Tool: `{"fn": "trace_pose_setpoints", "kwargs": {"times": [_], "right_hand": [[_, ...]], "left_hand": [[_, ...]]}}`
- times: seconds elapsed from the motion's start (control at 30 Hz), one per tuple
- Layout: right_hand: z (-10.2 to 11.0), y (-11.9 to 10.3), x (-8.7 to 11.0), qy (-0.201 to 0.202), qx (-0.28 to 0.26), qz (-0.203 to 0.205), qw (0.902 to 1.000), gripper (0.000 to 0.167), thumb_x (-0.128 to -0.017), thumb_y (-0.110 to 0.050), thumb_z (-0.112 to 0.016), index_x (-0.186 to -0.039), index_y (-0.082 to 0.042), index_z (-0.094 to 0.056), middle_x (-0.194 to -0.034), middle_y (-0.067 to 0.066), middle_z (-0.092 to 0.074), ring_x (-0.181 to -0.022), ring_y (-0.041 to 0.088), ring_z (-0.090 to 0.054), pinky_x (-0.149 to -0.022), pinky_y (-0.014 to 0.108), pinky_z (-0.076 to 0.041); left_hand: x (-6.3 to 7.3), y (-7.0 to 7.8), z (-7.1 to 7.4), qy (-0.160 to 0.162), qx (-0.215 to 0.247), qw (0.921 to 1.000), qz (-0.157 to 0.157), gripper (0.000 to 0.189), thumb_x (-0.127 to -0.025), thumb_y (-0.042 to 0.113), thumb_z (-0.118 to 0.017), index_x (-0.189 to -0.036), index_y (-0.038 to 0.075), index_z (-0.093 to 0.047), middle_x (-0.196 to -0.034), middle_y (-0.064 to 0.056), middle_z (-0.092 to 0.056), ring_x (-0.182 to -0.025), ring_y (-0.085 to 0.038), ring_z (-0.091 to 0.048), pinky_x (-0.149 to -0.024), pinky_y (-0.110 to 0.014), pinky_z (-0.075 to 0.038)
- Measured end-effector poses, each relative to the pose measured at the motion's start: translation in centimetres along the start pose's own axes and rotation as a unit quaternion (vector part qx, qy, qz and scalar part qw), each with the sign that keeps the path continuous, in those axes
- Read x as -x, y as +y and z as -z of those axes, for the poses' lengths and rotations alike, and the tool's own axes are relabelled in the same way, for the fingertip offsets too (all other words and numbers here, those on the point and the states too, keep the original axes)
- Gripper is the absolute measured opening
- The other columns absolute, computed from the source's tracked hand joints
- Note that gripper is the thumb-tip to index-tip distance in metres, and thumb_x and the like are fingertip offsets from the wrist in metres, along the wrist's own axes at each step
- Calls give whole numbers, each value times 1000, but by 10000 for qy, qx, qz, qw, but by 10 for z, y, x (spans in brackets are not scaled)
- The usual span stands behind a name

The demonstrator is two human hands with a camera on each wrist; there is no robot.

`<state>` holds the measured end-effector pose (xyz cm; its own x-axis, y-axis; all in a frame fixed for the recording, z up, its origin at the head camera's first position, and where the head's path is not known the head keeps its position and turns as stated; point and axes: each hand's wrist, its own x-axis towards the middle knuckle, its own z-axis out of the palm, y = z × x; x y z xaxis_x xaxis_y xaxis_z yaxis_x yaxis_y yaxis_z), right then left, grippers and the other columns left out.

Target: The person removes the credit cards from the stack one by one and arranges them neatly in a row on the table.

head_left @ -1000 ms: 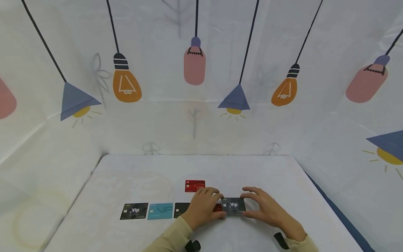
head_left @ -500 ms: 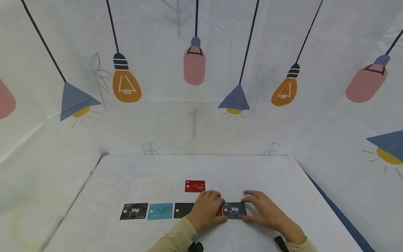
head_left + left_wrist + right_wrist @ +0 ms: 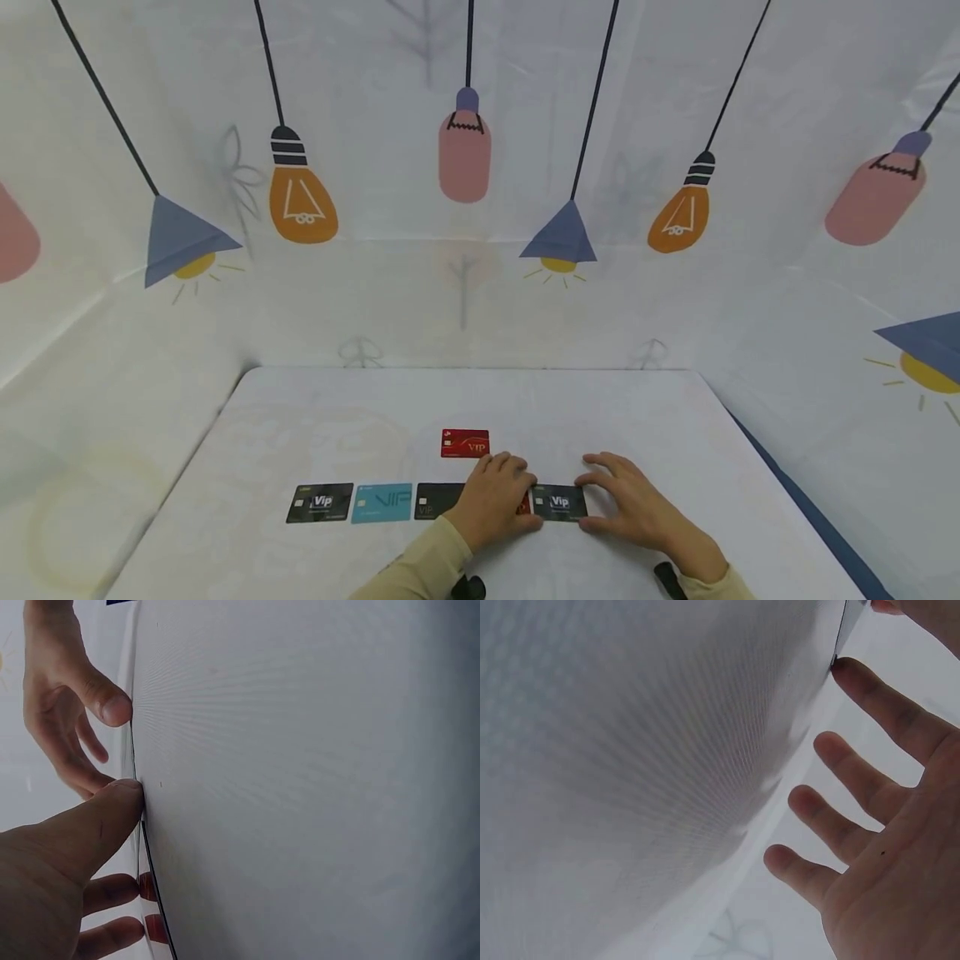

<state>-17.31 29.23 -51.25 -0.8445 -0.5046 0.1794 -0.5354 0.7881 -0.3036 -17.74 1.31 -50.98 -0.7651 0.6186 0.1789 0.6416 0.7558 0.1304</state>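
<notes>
A dark grey VIP card (image 3: 559, 503) lies at the right end of a row of cards. My right hand (image 3: 630, 515) pinches its right end between thumb and index finger, the other fingers spread, as the right wrist view shows. On its left end are the thumb and index finger of my left hand (image 3: 493, 500). That hand covers most of a red card (image 3: 524, 503) and part of a black card (image 3: 437, 501). In the left wrist view both thumbs meet the card's near edge, seen nearly edge-on.
Leftward in the row are a light blue card (image 3: 382, 502) and another dark grey VIP card (image 3: 319, 503). A red VIP card (image 3: 464, 443) lies behind the row on the white table (image 3: 337, 400). A lamp-patterned sheet (image 3: 397, 292) rises behind the table.
The dark grey VIP card has come down nearer the person, level with the row, and slightly right. Both hands moved with it; in the last half second they barely shift.
</notes>
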Motion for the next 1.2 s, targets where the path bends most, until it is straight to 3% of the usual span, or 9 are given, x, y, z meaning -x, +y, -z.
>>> {"fn": "trace_pose_setpoints", "kwargs": {"times": [0.57,0.83,1.2], "right_hand": [[0,-2,2,-113,-28,-126,9999,51,-80,-57,-80,-119,-25,-69,-142,13,-55,-134,44,-45,-107,65,-37],[-2,-4,3,222,116,171,9995,49,-81,-54,-81,-118,-24,-70,-138,13,-58,-130,41,-49,-103,64,-41],[-5,-8,-2,269,116,262,9992,50,-81,-54,-81,-119,-25,-69,-139,13,-57,-130,42,-49,-102,64,-42]], "left_hand": [[0,-1,-4,-7,-33,10000,-32,58,-87,63,-70,-127,21,-69,-134,-2,-62,-128,-26,-55,-109,-48,-43],[0,-2,-6,-105,26,9999,-1,59,-88,63,-68,-130,21,-67,-136,-2,-60,-130,-26,-53,-111,-49,-41],[2,-11,5,-26,219,9996,150,57,-90,60,-69,-131,21,-67,-137,-2,-61,-132,-27,-52,-112,-51,-41]]}}
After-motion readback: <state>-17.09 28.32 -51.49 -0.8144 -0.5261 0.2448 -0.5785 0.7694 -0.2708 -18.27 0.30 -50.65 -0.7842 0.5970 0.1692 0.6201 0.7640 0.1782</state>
